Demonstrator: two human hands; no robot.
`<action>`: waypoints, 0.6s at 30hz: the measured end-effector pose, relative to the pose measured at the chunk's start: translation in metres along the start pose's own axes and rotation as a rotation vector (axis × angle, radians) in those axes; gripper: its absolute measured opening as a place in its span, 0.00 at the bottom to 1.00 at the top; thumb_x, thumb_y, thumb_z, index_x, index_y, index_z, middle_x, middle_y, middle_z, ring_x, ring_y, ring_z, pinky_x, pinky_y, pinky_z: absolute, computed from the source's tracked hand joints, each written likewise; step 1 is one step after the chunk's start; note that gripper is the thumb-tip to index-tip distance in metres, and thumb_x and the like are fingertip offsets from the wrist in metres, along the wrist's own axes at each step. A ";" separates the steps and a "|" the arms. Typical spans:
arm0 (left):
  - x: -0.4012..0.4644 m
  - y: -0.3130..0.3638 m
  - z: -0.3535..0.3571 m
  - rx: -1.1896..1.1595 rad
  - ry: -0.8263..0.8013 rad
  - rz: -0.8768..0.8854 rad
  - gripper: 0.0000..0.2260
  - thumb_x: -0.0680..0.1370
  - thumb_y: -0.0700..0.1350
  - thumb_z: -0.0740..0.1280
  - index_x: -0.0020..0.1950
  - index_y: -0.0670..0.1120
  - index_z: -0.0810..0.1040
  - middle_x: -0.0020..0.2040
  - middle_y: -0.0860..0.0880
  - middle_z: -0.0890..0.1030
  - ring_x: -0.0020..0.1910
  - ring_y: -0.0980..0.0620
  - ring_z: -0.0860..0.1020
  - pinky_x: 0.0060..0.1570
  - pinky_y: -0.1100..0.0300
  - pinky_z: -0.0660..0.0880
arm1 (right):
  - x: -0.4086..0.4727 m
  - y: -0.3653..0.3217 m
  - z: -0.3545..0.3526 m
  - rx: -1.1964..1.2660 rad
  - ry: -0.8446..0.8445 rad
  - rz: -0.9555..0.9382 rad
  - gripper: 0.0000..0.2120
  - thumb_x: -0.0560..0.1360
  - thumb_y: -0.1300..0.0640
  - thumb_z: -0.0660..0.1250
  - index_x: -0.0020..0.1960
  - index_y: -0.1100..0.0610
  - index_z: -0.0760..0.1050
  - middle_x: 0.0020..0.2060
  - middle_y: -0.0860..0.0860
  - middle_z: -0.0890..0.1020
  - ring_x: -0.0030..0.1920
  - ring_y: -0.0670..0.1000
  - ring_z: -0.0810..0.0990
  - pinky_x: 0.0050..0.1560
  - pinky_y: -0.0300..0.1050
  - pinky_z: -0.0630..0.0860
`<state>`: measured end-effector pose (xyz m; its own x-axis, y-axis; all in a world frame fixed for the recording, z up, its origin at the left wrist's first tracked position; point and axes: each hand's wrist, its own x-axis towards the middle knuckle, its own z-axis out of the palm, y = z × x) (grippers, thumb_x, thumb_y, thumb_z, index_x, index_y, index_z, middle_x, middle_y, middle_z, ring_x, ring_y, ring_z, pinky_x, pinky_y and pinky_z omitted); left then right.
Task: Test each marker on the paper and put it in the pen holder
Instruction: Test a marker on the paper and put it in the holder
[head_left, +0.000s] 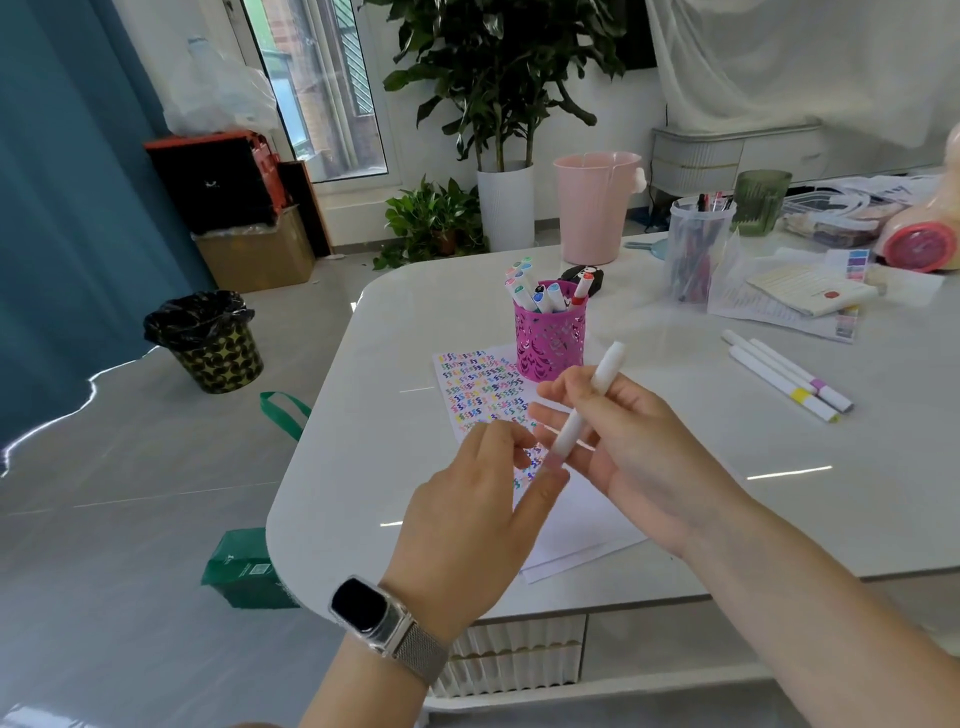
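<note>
Item: white marker (587, 405), held slantwise above the paper (478, 384) in the right hand (618, 441), fingers closed round its barrel. Its lower end is blurred, so whether it is capped cannot be told.

Left hand (467, 519): raised beside the marker's lower end, fingers loosely spread and holding nothing; index finger close to or touching the marker tip, contact unclear. A smartwatch (374, 613) on a mesh band sits on this wrist.

Paper: white sheet on the worktop (779, 493), its far part covered in rows of small multicoloured squiggles; the near part is partly hidden by both hands.

Pen holder (550, 338): pink openwork cup standing on the paper's far right corner, holding several markers with coloured caps up.

Loose markers (789, 376): three white ones lying together on the worktop, well to the right of the holder.

Further back on the worktop: clear plastic tub (696, 249) with pens, green ribbed glass (761, 202), printed sheets with colour swatches (810, 291), pink round object (914, 247) at the right edge.

On the floor: pink bin (595, 208), patterned bin with black liner (213, 343), potted plants (498, 130), cardboard box (260, 254), green bag (244, 566) just beside the worktop's near corner.
</note>
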<state>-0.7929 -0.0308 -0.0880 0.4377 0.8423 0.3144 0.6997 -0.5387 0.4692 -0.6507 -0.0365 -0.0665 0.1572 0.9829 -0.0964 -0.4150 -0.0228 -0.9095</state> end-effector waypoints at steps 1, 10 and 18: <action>0.000 0.000 0.001 0.040 -0.020 0.002 0.14 0.78 0.61 0.54 0.57 0.55 0.67 0.51 0.60 0.72 0.36 0.55 0.72 0.42 0.59 0.73 | 0.000 0.002 0.001 0.027 -0.012 0.012 0.08 0.79 0.55 0.62 0.47 0.58 0.76 0.51 0.53 0.81 0.56 0.52 0.82 0.52 0.46 0.81; 0.004 0.009 0.006 0.220 -0.127 0.014 0.12 0.81 0.56 0.46 0.43 0.51 0.58 0.31 0.53 0.67 0.33 0.46 0.70 0.37 0.53 0.71 | -0.002 -0.003 0.005 0.365 -0.008 0.059 0.11 0.80 0.55 0.61 0.43 0.57 0.77 0.31 0.51 0.78 0.31 0.49 0.77 0.38 0.43 0.79; -0.001 0.010 0.012 0.244 -0.227 0.177 0.20 0.72 0.65 0.36 0.33 0.53 0.54 0.26 0.51 0.63 0.25 0.49 0.62 0.31 0.57 0.62 | -0.001 -0.013 -0.005 0.468 0.090 0.160 0.25 0.77 0.49 0.62 0.26 0.52 0.56 0.19 0.47 0.54 0.19 0.47 0.52 0.22 0.37 0.54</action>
<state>-0.7797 -0.0366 -0.0938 0.6588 0.7330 0.1695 0.7040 -0.6801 0.2045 -0.6412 -0.0377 -0.0563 0.1272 0.9536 -0.2728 -0.7944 -0.0668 -0.6038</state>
